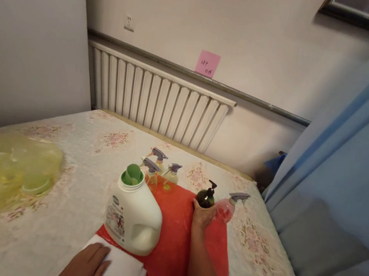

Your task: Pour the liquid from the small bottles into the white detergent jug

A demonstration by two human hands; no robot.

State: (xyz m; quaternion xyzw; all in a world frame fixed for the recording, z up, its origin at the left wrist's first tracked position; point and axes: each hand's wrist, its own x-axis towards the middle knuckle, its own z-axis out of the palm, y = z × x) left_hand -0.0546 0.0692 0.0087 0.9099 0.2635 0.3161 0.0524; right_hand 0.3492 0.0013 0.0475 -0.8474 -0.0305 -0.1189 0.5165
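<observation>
My right hand (203,214) is wrapped around the lower part of a dark green pump bottle (205,198) with a black pump top. Just right of it stands a pink spray bottle (225,210) with a grey trigger. My left hand (85,267) lies flat over the edge of a folded white towel (123,270). Behind the towel is a big white detergent jug (134,219), upright, its handle facing right and a green cup (132,174) in its mouth. A red plastic sheet (174,220) spreads beneath the bottles.
Several clear spray bottles (170,180) stand behind the jug. A yellow plastic bag (4,170) with a green rim showing lies on the flowered tablecloth (85,164) at left. A white radiator (156,96) runs behind the table, and a blue curtain (350,173) hangs at right.
</observation>
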